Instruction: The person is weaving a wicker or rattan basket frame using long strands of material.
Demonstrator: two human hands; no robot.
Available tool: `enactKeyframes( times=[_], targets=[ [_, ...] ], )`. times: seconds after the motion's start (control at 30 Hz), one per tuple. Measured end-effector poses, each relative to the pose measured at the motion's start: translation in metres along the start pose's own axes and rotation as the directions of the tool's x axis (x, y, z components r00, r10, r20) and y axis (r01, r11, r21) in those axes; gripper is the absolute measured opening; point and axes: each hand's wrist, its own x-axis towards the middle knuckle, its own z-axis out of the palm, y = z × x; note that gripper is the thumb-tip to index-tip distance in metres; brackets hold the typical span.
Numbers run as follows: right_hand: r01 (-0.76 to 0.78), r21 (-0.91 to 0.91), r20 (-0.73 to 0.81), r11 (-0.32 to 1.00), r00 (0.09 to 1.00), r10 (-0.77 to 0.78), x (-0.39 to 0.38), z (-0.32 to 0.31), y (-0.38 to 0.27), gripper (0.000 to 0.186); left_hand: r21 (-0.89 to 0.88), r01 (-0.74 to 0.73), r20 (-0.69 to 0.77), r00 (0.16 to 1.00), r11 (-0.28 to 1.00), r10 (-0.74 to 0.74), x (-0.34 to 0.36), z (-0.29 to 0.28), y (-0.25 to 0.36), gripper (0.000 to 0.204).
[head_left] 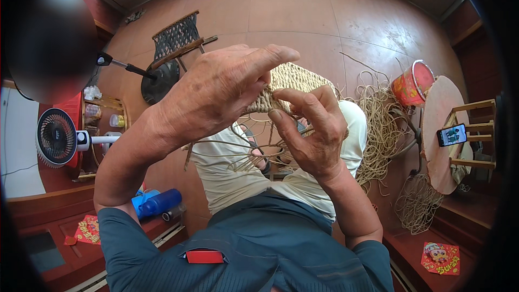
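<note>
A piece of tan woven cord work (304, 77) is held up over my lap, its finished part a tight weave. From its near edge, loose cords (254, 141) fan out and hang between my knees. My left hand (224, 84) grips the weave at its left side, the thumb stretched along the top and the other fingers partly hidden. At the near edge my right hand (316, 124) pinches the weave between thumb and forefinger. Whether a single strand lies in that pinch is too small to tell.
A large heap of loose cord (381, 130) lies on the floor to the right, near a red bucket (413, 84). Beyond it are a round wooden board (439, 146) and a phone (452, 135). A folding stool (177, 38), fan (57, 137) and blue bottle (160, 203) are leftward.
</note>
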Motion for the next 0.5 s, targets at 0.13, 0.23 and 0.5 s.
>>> enactKeyframes(
  times=[0.13, 0.23, 0.5],
  targets=[
    [0.027, -0.031, 0.032, 0.999, 0.999, -0.026, 0.005, 0.003, 0.002, 0.029, -0.062, 0.037, 0.016, 0.999, 0.997, -0.036, -0.002, -0.002, -0.004, 0.063],
    [0.099, -0.052, 0.045, 0.994, 0.994, -0.096, 0.009, 0.004, 0.008, 0.026, -0.158, 0.132, 0.029, 0.991, 0.979, -0.129, -0.008, -0.005, 0.002, 0.055],
    [0.101, -0.043, 0.050, 0.994, 0.994, -0.099, 0.020, -0.001, 0.010, 0.016, -0.127, 0.018, -0.289, 0.956, 0.992, -0.054, -0.083, 0.043, 0.068, 0.028]
  ],
)
